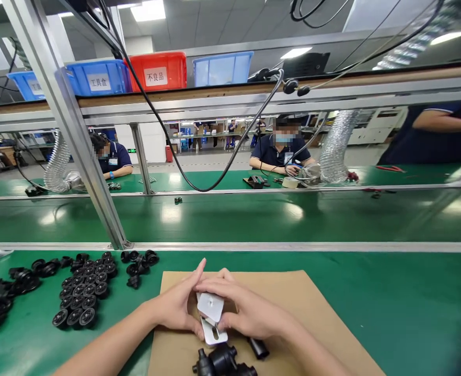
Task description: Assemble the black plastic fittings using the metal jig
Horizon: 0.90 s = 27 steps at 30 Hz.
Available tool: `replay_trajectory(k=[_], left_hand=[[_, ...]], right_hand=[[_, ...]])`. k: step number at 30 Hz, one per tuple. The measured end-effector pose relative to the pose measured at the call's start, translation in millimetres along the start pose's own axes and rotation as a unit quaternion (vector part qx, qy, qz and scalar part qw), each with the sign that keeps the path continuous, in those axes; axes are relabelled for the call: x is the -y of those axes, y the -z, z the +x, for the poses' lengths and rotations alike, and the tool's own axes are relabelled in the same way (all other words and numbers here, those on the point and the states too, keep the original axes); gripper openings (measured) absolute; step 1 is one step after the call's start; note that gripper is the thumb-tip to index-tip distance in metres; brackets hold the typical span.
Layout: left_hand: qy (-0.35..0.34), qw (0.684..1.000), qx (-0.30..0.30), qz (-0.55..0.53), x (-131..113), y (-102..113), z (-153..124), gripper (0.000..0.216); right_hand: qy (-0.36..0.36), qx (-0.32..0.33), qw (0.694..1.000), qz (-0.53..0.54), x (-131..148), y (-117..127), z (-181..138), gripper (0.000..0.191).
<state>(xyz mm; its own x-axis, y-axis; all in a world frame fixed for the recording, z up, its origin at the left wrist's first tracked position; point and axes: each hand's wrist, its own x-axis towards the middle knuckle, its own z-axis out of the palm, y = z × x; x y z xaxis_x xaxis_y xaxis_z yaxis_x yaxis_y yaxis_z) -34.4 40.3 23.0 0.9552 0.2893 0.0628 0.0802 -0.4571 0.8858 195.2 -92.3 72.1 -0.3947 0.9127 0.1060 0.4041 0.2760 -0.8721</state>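
Note:
A silver metal bracket [210,307] with a flat square top and a slotted lower plate is between my two hands, above a sheet of brown cardboard [285,297]. My left hand [180,304] grips it from the left, thumb at the lower plate and index finger pointing up. From the right, my right hand [244,303] curls over it, with the thumb against its side. The far fingers are partly hidden behind the bracket. Just below my hands lie a black plastic fitting with stubby ends [220,359] and a short black tube [258,348].
Rows of round black caps [83,290] stand on the green bench at left, beside loose black parts [14,287]. A metal post [69,125] rises at left. A black cable [168,141] hangs ahead. Co-workers sit across the green conveyor [230,219]; bins [156,70] line the shelf.

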Motion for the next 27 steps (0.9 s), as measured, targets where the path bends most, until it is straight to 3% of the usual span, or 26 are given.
replay_trajectory(k=[7, 12, 15, 22, 27], left_hand=[[-0.003, 0.99, -0.037, 0.136, -9.4, -7.6, -0.3, 0.147], [0.112, 0.967, -0.171, 0.156, -18.3, -31.2, -1.8, 0.135], [0.113, 0.959, -0.212, 0.152, -16.3, -37.7, -3.0, 0.124], [0.052, 0.99, -0.124, 0.034, -8.9, -20.9, -5.7, 0.129], [0.042, 0.992, -0.119, 0.023, -15.0, -18.5, -2.3, 0.129]], right_hand=[[0.0, -0.069, 0.992, -0.105, 3.1, -8.8, 0.4, 0.072], [-0.026, -0.163, 0.973, -0.16, 10.4, -23.9, 2.2, 0.075], [-0.035, -0.193, 0.968, -0.153, 9.6, -31.6, 1.9, 0.078], [0.019, -0.147, 0.988, -0.044, -3.0, -24.3, 1.1, 0.078], [-0.016, -0.168, 0.981, -0.101, 8.3, -25.0, 3.3, 0.07]])
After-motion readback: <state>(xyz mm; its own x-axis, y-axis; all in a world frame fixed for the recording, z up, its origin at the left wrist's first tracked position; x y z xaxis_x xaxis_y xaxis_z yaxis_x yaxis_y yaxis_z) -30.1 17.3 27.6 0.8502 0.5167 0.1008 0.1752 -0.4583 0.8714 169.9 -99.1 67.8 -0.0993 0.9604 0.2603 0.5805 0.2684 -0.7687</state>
